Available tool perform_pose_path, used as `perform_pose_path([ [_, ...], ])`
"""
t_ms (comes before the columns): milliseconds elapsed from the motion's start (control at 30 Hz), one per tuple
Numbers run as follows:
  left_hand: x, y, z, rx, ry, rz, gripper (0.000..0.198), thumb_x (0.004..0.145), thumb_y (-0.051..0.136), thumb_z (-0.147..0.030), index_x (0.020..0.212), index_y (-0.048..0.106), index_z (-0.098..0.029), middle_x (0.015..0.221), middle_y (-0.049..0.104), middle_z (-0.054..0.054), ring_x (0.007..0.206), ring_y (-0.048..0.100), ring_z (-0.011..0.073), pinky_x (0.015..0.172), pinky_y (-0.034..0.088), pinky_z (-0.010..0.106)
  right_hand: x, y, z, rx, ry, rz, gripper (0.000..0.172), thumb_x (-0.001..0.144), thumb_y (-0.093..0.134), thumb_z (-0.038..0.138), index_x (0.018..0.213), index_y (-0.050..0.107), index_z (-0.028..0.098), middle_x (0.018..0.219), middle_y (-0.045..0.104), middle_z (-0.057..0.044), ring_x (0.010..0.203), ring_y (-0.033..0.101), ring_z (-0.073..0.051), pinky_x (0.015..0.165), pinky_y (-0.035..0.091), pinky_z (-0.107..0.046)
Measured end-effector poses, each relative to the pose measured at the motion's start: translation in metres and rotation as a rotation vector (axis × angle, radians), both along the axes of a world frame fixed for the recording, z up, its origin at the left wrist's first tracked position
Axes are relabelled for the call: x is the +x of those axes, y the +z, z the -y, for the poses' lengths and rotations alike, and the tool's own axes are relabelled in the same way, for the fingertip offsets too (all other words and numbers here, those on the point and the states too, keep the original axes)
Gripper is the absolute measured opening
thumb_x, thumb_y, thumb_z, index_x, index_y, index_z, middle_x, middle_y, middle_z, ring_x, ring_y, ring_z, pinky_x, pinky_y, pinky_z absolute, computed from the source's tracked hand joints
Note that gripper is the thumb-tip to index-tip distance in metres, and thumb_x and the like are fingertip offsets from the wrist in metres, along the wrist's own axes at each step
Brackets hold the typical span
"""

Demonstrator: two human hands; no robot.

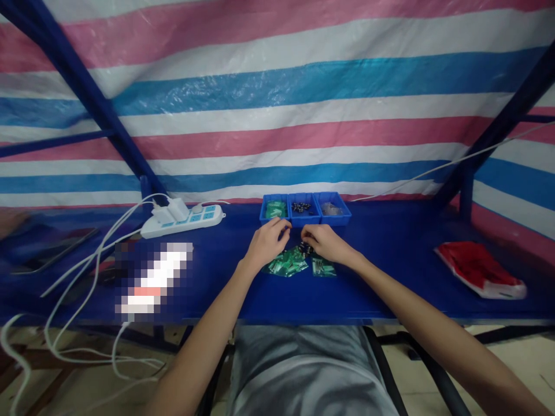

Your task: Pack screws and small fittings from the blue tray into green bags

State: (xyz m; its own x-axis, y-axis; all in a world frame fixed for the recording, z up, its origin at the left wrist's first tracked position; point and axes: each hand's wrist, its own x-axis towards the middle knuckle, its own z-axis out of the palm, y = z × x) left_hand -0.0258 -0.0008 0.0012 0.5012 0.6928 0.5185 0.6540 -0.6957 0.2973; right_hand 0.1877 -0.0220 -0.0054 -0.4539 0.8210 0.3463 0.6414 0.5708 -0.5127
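Note:
My left hand [271, 240] is closed in a loose pinch in front of the left blue bin [262, 215]; anything between its fingertips is too small to make out. Beside it, my right hand [327, 241] has its fingers pinched together over a small heap of dark parts [306, 249], and what they hold is hidden. A pile of green packets [287, 264] lies below my left hand. Under my right wrist is a green packet [323, 268] with several slim pieces showing. The left bin has green packets in it, the middle bin [305, 220] dark small parts.
The right bin [336, 220] holds clear plastic pieces. On the left are a white power strip [184, 222] with plugs, trailing white cables [97, 260] and a pixelated bright object [156, 280]. A red package [479, 268] lies at right. Striped sheeting [303, 133] hangs behind the blue table [381, 289].

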Motion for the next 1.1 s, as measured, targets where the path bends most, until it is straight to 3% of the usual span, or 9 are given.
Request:
perform_pose_path([
  [233, 0.000, 0.001, 0.000, -0.007, -0.001, 0.000, 0.018, 0.098, 0.047, -0.026, 0.103, 0.064, -0.022, 0.096, 0.063, 0.005, 0.081, 0.063, 0.0170, 0.075, 0.049, 0.028, -0.001, 0.000, 0.001, -0.013, -0.018, -0.028, 0.016, 0.089, 0.050, 0.008, 0.090, 0.063, 0.017, 0.076, 0.066, -0.002, 0.067, 0.059, -0.015, 0.064, 0.037, -0.024],
  [433, 0.000, 0.001, 0.001, -0.009, -0.007, -0.003, 0.018, 0.097, 0.048, -0.025, 0.104, 0.064, -0.022, 0.097, 0.063, 0.005, 0.082, 0.063, 0.0166, 0.075, 0.049, 0.028, -0.003, -0.001, -0.001, -0.017, -0.044, -0.144, 0.017, 0.087, 0.053, 0.009, 0.096, 0.064, 0.018, 0.089, 0.072, -0.005, 0.077, 0.066, -0.017, 0.073, 0.046, -0.027],
  [800, -0.001, -0.002, 0.001, -0.021, -0.133, -0.056, 0.014, 0.093, 0.060, -0.033, 0.099, 0.067, -0.022, 0.094, 0.064, 0.003, 0.084, 0.063, 0.0160, 0.071, 0.048, 0.025, -0.010, -0.002, 0.000, -0.103, -0.094, -0.424, 0.010, 0.084, 0.059, 0.019, 0.091, 0.065, 0.019, 0.086, 0.072, -0.004, 0.080, 0.068, -0.018, 0.072, 0.051, -0.029],
  [1100, -0.001, -0.003, -0.001, -0.042, -0.122, -0.048, 0.020, 0.099, 0.053, -0.037, 0.099, 0.065, -0.022, 0.090, 0.063, 0.002, 0.080, 0.061, 0.0155, 0.070, 0.045, 0.025, -0.012, -0.003, 0.003, -0.056, -0.093, -0.345, 0.012, 0.086, 0.056, 0.016, 0.094, 0.063, 0.020, 0.087, 0.073, -0.003, 0.083, 0.070, -0.018, 0.073, 0.050, -0.027],
])
